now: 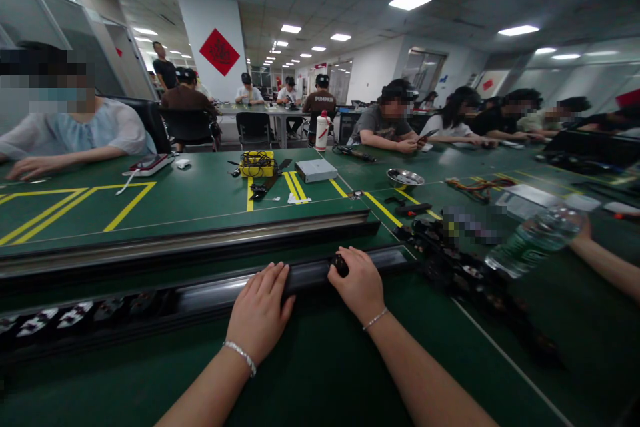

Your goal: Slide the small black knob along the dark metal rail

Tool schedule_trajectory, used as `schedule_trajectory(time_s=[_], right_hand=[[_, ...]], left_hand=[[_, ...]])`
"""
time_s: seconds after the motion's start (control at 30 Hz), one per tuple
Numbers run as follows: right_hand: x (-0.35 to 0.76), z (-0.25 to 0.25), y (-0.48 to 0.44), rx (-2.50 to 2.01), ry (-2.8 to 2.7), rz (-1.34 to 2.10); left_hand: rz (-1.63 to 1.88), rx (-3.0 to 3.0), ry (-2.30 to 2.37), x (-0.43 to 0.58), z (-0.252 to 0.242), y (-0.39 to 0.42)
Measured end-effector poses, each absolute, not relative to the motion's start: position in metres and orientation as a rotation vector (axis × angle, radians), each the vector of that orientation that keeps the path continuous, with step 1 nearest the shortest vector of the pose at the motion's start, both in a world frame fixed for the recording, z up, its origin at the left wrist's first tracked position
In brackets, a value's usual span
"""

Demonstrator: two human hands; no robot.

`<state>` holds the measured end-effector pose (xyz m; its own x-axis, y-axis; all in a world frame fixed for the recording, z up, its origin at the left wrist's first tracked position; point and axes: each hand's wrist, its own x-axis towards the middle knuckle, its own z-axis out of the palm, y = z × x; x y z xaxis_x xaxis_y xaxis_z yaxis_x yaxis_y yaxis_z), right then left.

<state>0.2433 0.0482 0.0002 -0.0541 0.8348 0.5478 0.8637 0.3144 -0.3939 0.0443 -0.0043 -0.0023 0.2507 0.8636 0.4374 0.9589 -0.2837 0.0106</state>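
Observation:
A long black trough-like rail [210, 295] lies across the green table in front of me. My left hand [261, 313] rests on it palm down, fingers stretched out and holding nothing. Farther right, my right hand [359, 285] is closed around a small black part [342, 265] at the rail; its exact kind is hidden by the fingers. In the rail's left stretch sit several black parts with shiny faces [75, 315]. Many similar small black parts [467, 273] lie heaped on the table beyond the rail's right end.
Behind runs a second long rail [210, 240]. A water bottle [537, 240] is tilted at the right, with another person's hand [583, 233] at it. A metal bowl [405, 178], a grey box [316, 170] and a yellow cable-wrapped object [258, 164] stand farther back. Co-workers sit around.

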Motion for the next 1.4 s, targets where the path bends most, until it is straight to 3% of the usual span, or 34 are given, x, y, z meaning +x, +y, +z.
schedule_trajectory(time_s=[1.4], right_hand=[[0.2460,-0.0009,0.0495,-1.534,-1.837,-0.076]], left_hand=[[-0.518,-2.259,-1.668,0.0432,-0.0037,-0.0035]])
